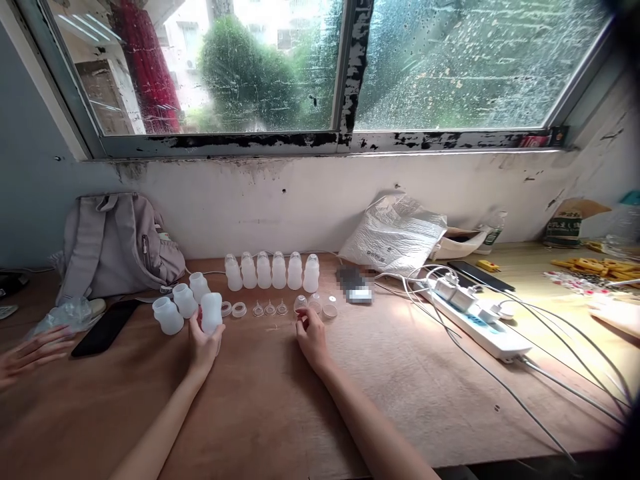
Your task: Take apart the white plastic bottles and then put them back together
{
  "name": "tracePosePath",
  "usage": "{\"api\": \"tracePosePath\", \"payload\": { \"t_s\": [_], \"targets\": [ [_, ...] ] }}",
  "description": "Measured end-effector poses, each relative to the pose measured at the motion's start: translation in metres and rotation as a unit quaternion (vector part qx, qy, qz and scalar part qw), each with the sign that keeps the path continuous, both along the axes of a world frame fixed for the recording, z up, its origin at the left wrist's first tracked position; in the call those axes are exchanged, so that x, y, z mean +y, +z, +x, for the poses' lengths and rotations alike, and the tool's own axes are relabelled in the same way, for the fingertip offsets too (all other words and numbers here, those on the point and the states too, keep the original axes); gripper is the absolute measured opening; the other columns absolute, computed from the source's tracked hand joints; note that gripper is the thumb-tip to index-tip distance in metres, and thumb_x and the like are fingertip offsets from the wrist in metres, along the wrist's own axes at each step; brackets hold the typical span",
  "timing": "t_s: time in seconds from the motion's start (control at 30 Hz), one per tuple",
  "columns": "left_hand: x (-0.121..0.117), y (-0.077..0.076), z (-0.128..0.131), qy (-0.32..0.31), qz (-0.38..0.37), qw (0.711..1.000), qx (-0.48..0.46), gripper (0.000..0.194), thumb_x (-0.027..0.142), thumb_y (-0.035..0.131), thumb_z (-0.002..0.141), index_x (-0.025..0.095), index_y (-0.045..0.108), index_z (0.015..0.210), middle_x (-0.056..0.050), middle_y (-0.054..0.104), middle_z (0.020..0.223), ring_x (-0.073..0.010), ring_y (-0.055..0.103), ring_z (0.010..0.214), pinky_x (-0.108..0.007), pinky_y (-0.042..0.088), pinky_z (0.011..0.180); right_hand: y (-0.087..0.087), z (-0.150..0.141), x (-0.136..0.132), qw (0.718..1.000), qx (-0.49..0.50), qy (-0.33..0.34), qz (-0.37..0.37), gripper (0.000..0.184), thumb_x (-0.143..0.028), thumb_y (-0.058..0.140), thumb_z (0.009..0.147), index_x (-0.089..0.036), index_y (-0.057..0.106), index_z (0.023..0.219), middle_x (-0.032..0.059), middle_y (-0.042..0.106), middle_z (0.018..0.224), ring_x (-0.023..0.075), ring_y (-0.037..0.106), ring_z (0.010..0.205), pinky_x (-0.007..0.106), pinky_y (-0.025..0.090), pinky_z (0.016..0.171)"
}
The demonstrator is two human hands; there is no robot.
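My left hand is wrapped round a milky-white baby bottle, held upright. Just left of it stand three similar open bottles. My right hand has its fingers curled together at the clear dome caps; whatever is between the fingertips is hidden. Between my hands lie two screw rings and three clear teats in a line. Behind them, several capped baby bottles stand in a row.
Another person's hand reaches in at the left, near a black phone and a plastic bag. A backpack leans on the wall. At right are a silver pouch and a power strip with trailing cables.
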State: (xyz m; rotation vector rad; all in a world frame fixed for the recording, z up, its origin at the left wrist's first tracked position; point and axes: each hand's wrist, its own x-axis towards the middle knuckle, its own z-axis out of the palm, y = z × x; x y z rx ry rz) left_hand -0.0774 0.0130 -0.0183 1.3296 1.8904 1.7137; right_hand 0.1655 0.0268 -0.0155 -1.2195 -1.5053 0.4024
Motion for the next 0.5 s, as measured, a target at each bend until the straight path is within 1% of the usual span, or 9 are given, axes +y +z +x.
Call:
{"api": "tracePosePath", "payload": {
  "t_s": [0.07,0.17,0.23,0.27,0.33,0.4,0.43,0.5],
  "targets": [
    [-0.002,0.006,0.009,-0.031,0.037,0.996,-0.069,0.057,0.03,0.059,0.064,0.024,0.038,0.116,-0.008,0.049,0.11,-0.0217,0.051,0.095,-0.032,0.042,0.079,0.002,-0.001,-0.002,0.999,0.018,0.026,-0.021,0.018,-0.015,0.042,0.07,-0.017,0.053,0.083,0.0031,0.056,0.075,0.0122,0.05,0.058,0.026,0.043,0.059],
    [-0.004,0.014,0.035,-0.107,0.047,0.975,-0.19,0.045,0.037,0.054,0.069,0.02,0.047,0.11,-0.006,0.057,0.095,-0.0173,0.057,0.079,-0.026,0.044,0.067,0.006,-0.005,-0.008,0.986,0.056,0.13,-0.093,0.014,-0.025,0.044,0.075,-0.018,0.054,0.081,0.0005,0.055,0.068,0.0102,0.048,0.049,0.022,0.041,0.047],
    [-0.003,0.018,0.058,-0.146,0.025,0.947,-0.286,0.041,0.041,0.05,0.071,0.017,0.051,0.105,-0.006,0.059,0.092,-0.0157,0.059,0.072,-0.024,0.044,0.058,0.008,-0.007,-0.013,0.97,0.07,0.196,-0.126,0.017,-0.032,0.043,0.078,-0.018,0.054,0.08,-0.0012,0.053,0.062,0.009,0.046,0.045,0.02,0.039,0.041],
    [-0.002,0.02,0.069,-0.175,0.01,0.927,-0.332,0.041,0.042,0.048,0.072,0.017,0.052,0.104,-0.006,0.059,0.094,-0.0155,0.059,0.072,-0.023,0.043,0.056,0.009,-0.009,-0.016,0.965,0.072,0.215,-0.128,0.019,-0.034,0.044,0.078,-0.019,0.054,0.08,-0.0018,0.053,0.06,0.0086,0.045,0.044,0.02,0.039,0.04],
    [0.0,0.022,0.089,-0.24,-0.011,0.881,-0.408,0.04,0.042,0.047,0.073,0.016,0.053,0.103,-0.006,0.06,0.093,-0.0158,0.059,0.075,-0.024,0.044,0.057,0.01,-0.011,-0.021,0.962,0.073,0.237,-0.116,0.02,-0.036,0.046,0.078,-0.019,0.054,0.085,-0.0024,0.053,0.059,0.0076,0.046,0.044,0.019,0.039,0.041],
    [-0.001,0.023,0.104,-0.293,-0.011,0.847,-0.443,0.04,0.041,0.049,0.073,0.016,0.053,0.104,-0.005,0.061,0.09,-0.0158,0.059,0.079,-0.025,0.046,0.063,0.01,-0.013,-0.025,0.956,0.083,0.258,-0.115,0.023,-0.036,0.049,0.077,-0.02,0.051,0.093,-0.0026,0.054,0.063,0.0067,0.046,0.043,0.017,0.039,0.04],
    [-0.002,0.022,0.11,-0.315,-0.009,0.837,-0.447,0.04,0.04,0.05,0.073,0.016,0.053,0.105,-0.005,0.061,0.089,-0.0157,0.058,0.08,-0.025,0.046,0.065,0.01,-0.014,-0.025,0.951,0.097,0.268,-0.123,0.026,-0.036,0.049,0.077,-0.021,0.049,0.097,-0.0028,0.054,0.065,0.0063,0.046,0.042,0.017,0.038,0.038],
    [-0.006,0.021,0.116,-0.353,-0.009,0.825,-0.44,0.039,0.04,0.05,0.074,0.018,0.051,0.106,-0.004,0.06,0.091,-0.0157,0.058,0.082,-0.027,0.047,0.068,0.01,-0.015,-0.025,0.936,0.133,0.287,-0.153,0.032,-0.038,0.05,0.076,-0.023,0.043,0.103,-0.0027,0.055,0.068,0.0064,0.047,0.041,0.016,0.036,0.033]
  ]
}}
